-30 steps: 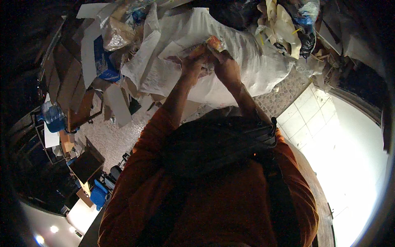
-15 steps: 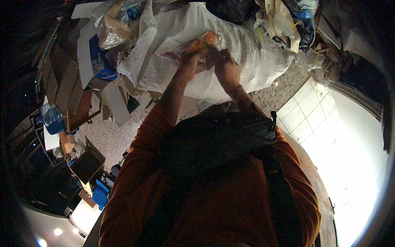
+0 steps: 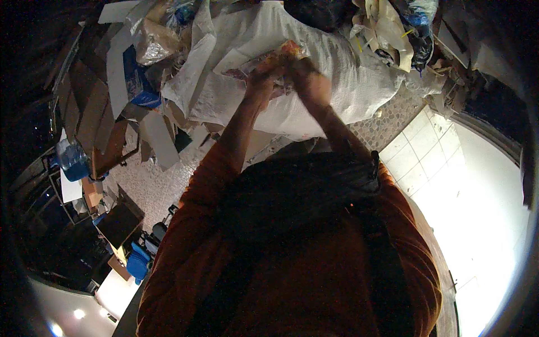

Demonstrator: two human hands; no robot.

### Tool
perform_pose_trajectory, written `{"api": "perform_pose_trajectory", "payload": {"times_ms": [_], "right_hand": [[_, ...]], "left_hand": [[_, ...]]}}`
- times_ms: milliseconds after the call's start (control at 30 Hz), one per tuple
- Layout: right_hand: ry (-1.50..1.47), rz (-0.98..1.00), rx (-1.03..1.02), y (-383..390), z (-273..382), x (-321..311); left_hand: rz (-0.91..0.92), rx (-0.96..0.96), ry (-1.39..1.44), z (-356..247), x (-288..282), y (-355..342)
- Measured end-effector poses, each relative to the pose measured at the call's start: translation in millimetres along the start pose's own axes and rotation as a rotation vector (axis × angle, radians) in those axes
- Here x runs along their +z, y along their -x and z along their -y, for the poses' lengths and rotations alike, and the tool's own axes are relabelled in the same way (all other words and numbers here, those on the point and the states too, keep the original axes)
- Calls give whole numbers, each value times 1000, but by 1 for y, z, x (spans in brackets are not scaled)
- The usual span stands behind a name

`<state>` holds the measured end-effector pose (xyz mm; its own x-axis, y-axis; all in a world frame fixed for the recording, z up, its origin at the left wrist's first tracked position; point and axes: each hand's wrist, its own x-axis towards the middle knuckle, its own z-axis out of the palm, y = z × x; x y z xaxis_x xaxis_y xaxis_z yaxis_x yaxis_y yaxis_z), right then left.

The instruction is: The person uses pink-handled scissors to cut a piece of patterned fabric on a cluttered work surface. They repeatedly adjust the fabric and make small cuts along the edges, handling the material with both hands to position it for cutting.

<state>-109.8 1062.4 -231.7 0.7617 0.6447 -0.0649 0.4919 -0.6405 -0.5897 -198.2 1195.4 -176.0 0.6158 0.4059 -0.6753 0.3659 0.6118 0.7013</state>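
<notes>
Over a large white woven sack [image 3: 348,84], both hands are at a crumpled, reddish-orange and pale package [image 3: 290,47], possibly plastic. My left hand [image 3: 261,84] is closed round its near left part, fingers partly hidden. My right hand [image 3: 311,84] is at the package's right side, its fingers bent and smeared by motion; whether it grips the package is unclear. A pale flat piece [image 3: 230,63] lies on the sack just left of the package.
Cardboard pieces [image 3: 84,112], a blue box [image 3: 135,78] and crumpled wrapping [image 3: 151,42] crowd the left; paper [image 3: 387,33] and dark bags [image 3: 314,14] lie behind. A blue water jug [image 3: 73,163], a blue chair [image 3: 137,261] and tiled floor [image 3: 426,151] also show.
Both hands and the package have shifted slightly up in the picture since a second ago. My right hand has become blurred with motion; my left hand keeps its grip.
</notes>
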Motion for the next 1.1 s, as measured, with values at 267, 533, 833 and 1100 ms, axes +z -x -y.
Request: {"api": "perform_pose_trajectory", "payload": {"times_ms": [267, 533, 833, 1100], "right_hand": [[-150, -110, 99, -21, 17, -51], [-164, -4, 76, -19, 32, -46], [-80, -27, 54, -9, 20, -30], [-44, 94, 95, -6, 12, -12]], "left_hand": [[7, -27, -142, 4, -12, -3], [-26, 58, -126, 4, -7, -4], [-6, 22, -112, 0, -4, 4], [-52, 47, -123, -5, 4, 8]]}}
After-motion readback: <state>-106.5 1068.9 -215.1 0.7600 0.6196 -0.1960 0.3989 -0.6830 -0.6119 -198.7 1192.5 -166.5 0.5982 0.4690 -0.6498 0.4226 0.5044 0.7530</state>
